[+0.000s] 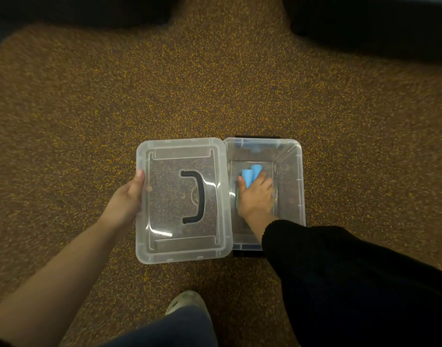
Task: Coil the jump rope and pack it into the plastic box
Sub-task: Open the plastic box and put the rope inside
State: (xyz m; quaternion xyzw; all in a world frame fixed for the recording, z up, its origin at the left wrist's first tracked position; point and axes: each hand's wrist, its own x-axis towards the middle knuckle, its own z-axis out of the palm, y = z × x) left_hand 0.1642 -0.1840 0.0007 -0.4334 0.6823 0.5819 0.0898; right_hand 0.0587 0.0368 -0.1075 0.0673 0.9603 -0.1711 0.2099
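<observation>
Left hand [129, 196]: clenched on the lid's [165, 209] left edge, thumb on top; the lid touches the plastic box's [293, 171] left rim.
Right hand [256, 194]: inside the box, grasping the jump rope [251, 174] by its blue handles.
Jump rope: low in the box, cord mostly hidden.
Risk: released quickly, the coil may spring up and jam the lid.

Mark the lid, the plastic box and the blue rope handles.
lid [170, 209], head view, on its clear flat panel.
plastic box [289, 176], head view, on its right inner wall.
blue rope handles [250, 175], head view, on the exposed blue ends.
</observation>
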